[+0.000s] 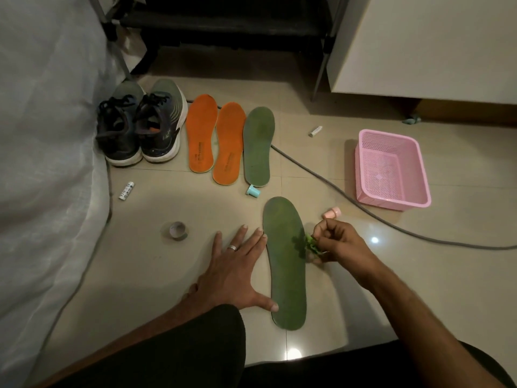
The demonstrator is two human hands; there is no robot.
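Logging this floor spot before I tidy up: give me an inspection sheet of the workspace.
Surface: tiled floor, glossy, lamp glare.
Job's things: green insole lying flat; small green tuft at its right edge.
Clutter: orange insoles, second green insole, shoes, tape roll, tubes, teal cap, pink cap, pink basket.
Hands: left hand flat on floor, thumb at insole's edge; right hand pinches the tuft.
Cables: grey cable across the floor, beside the basket.
Surroundings: white sheet left; white cabinet, dark rack behind.

Dark green insole (285,264) lay flat on tiled floor (195,197), toe pointing away, green tuft (310,242) held just beside its right edge.
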